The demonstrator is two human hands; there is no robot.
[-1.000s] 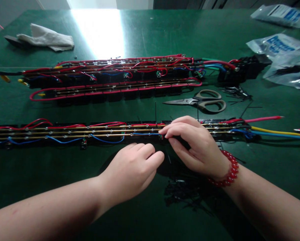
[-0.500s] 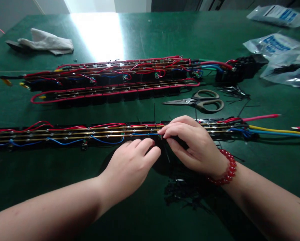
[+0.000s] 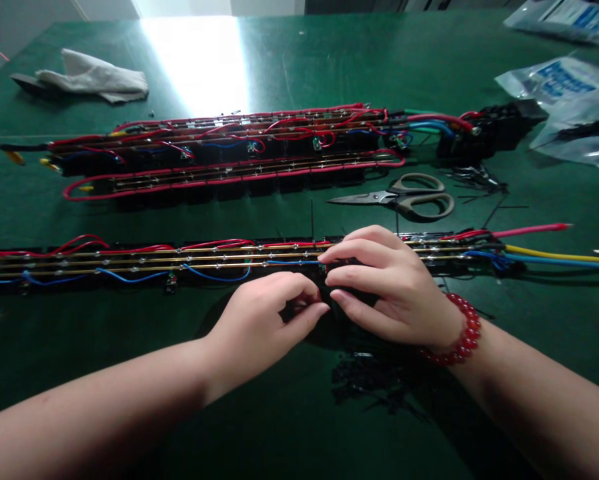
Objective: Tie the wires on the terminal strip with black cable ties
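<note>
From my end of the feed, the wired strip [image 3: 144, 260] runs across the middle from nine to three o'clock: thin, straight brass-coloured rods over a black body, dotted with shiny silvery joints. Smooth red wire [image 3: 87, 238] loops along its far edge, and a slack blue wire [image 3: 129, 278] dips along the near one. A thin black stalk [image 3: 313, 220] stands upright from it. I see glossy round beads on the red bracelet [image 3: 468, 333], a tangled heap of thin black strips [image 3: 369, 377] at five o'clock, and steel-bladed scissors [image 3: 419, 198] between two and three, all on the smooth green tabletop [image 3: 104, 327].

The left hand [image 3: 267, 303] comes in from eight o'clock, back upward, thumb and forefinger narrowed almost to a pinch just beside the strip's near edge; I cannot tell whether anything is between them. The right hand [image 3: 394, 287] reaches from four o'clock, fingers curved over the strip, forefinger tip by the blue wire's end, thumb held apart, its grip fairly wide.
</note>
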